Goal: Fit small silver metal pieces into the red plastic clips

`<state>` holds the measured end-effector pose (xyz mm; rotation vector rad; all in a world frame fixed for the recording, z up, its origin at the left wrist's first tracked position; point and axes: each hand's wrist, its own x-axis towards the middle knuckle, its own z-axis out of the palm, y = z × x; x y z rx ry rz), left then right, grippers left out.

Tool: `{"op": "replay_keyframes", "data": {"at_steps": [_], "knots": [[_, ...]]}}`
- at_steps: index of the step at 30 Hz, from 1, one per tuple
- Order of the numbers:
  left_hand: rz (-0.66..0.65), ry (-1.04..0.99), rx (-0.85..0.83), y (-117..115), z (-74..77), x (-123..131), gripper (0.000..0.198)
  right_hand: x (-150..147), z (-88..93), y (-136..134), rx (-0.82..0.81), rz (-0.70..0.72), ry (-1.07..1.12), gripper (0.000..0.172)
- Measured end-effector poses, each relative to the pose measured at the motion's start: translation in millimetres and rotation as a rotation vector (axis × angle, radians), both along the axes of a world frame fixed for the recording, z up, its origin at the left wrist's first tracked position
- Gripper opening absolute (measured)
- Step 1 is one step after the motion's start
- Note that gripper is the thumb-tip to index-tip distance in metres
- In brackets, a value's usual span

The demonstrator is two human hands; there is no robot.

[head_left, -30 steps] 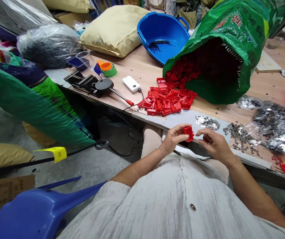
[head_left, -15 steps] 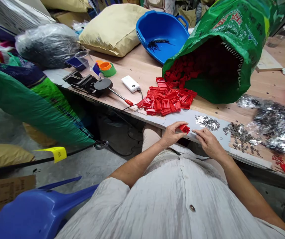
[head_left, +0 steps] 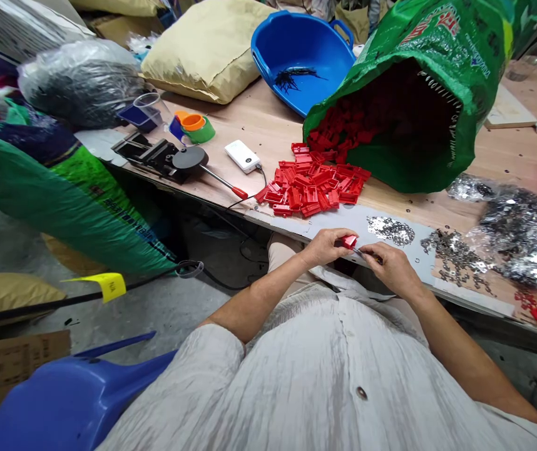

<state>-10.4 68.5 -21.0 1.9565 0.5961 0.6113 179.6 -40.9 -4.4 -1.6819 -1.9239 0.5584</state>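
Observation:
Over the table's front edge, my left hand pinches a small red plastic housing between thumb and fingers. My right hand is closed round a slim screwdriver, with a dark and yellowish handle partly hidden in the palm. Its thin metal shaft points left and meets the near end of the red housing; whether the tip is inside I cannot tell. Beyond my hands lies a heap of similar red housings. A scatter of small shiny metal pieces rests on a grey sheet.
A green woven sack spills red housings onto the table. Darker metal parts and bagged metal parts lie at right. To the left are a white power bank, a black lever device and a blue basin.
My right hand has brought the screwdriver against the red housing. My left hand has turned the housing, so a different face shows.

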Motion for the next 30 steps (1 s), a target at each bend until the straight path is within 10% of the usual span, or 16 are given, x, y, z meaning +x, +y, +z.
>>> {"op": "replay_keyframes", "data": {"at_steps": [18, 30], "knots": [[-0.027, 0.044, -0.027, 5.4, 2.3, 1.6, 0.029, -34.6, 15.2, 9.2, -0.142, -0.187, -0.339, 0.025], [-0.034, 0.006, -0.099, 4.5, -1.5, 0.8, 0.029, -11.7, 12.1, 4.4, -0.134, -0.086, -0.194, 0.022]]}}
